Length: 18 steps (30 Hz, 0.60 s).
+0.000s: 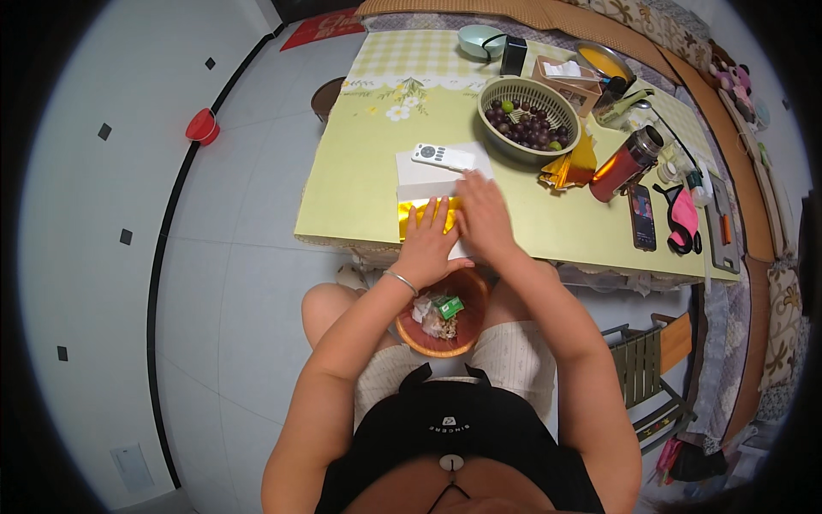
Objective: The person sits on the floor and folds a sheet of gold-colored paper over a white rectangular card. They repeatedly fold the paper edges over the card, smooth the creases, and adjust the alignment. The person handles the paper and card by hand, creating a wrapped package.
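Note:
A shiny gold foil sheet [406, 227] lies near the table's front edge, over white paper [425, 190]. My left hand [428, 242], with a silver bangle at the wrist, rests flat on the foil with its fingers stretched out. Close beside it, my right hand [486, 218] lies on the paper's right side, fingers extended and slightly blurred; nothing shows in its grasp. Just beyond the hands, a white remote control [443, 158] sits on the paper. The sheets' right part is hidden under my right hand.
A basket [488, 141] of dark grapes stands beyond, with folded gold paper [572, 164], a red thermos [623, 164] and a phone [642, 218] to the right. Between my knees is a waste bin [485, 301] with rubbish. A folding chair [638, 364] stands at right.

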{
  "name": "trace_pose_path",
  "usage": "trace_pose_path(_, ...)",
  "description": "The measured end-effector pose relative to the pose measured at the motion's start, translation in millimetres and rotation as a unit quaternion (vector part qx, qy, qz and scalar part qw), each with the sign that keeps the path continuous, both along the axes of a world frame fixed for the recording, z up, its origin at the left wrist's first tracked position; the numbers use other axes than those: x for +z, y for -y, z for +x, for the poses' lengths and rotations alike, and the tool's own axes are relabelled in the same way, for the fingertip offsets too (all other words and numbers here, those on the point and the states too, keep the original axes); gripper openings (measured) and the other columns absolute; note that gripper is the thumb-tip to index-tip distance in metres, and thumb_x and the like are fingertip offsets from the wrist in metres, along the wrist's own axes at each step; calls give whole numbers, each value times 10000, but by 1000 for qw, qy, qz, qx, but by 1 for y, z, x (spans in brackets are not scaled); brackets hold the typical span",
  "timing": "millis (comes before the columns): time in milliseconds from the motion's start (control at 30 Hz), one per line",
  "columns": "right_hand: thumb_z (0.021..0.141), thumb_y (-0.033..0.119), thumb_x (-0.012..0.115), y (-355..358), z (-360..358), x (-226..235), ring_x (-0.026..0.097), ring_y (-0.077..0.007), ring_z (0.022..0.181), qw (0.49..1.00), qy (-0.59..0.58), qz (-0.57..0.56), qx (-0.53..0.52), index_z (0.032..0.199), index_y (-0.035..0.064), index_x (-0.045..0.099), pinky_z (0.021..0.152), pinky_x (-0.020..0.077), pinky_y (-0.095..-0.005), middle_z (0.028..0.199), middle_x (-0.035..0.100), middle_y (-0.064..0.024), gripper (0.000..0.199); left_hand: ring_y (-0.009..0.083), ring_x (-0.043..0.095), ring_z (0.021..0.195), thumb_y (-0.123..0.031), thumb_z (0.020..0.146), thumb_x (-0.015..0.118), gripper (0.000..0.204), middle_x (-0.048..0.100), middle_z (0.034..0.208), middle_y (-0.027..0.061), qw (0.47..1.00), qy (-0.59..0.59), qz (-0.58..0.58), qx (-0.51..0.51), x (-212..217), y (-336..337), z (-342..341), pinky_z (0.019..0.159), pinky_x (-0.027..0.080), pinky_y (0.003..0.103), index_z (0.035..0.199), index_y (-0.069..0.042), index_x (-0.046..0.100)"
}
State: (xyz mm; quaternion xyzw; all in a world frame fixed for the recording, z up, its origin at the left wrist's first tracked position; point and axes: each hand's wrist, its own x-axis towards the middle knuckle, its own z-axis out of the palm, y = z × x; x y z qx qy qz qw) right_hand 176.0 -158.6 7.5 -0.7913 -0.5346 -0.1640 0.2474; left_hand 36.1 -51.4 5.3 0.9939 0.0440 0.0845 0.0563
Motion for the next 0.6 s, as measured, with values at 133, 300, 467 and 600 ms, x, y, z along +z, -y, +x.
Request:
trace_pose_path(133, 966, 456, 567, 0, -31, -13, 310, -409, 1471, 985, -140, -49, 83, 1485, -48, 391, 1217, 220, -494, 1557, 365, -264, 744, 425, 182, 1515, -574, 804, 690, 947, 271, 1613, 237, 1000, 4, -21, 18, -16, -2, 2, 1198, 107, 639, 1554, -98, 359)
trace_pose_path(300, 925, 604, 566, 13, -15, -17, 226, -381, 1514, 983, -111, -143, 19, 1529, -70, 297, 1234, 191, -459, 1591, 293, -277, 944, 415, 170, 1523, -624, 803, 680, 1001, 242, 1626, 236, 1000, 0, -26, 14, -3, 2, -2, 1204, 95, 626, 1559, -68, 331)
trace_pose_path(467, 916, 631, 556, 50, 7, -13, 179, -350, 1534, 971, -95, -220, -5, 1562, -9, 267, 1236, 150, -511, 1636, 214, -233, 954, 380, 165, 1534, -695, 812, 637, 1065, 215, 1638, 226, 997, -21, -26, 74, -1, -10, -29, 1197, 109, 627, 1560, -20, 291)
trace_pose_path(600, 896, 642, 574, 60, 8, -15, 198, -352, 1527, 974, -69, -215, -13, 1552, -27, 272, 1229, 148, -538, 1625, 243, -230, 985, 354, 145, 1544, -687, 848, 600, 1029, 202, 1654, 195, 998, -27, 12, 49, -6, -33, -43, 1192, 100, 647, 1573, -35, 269)
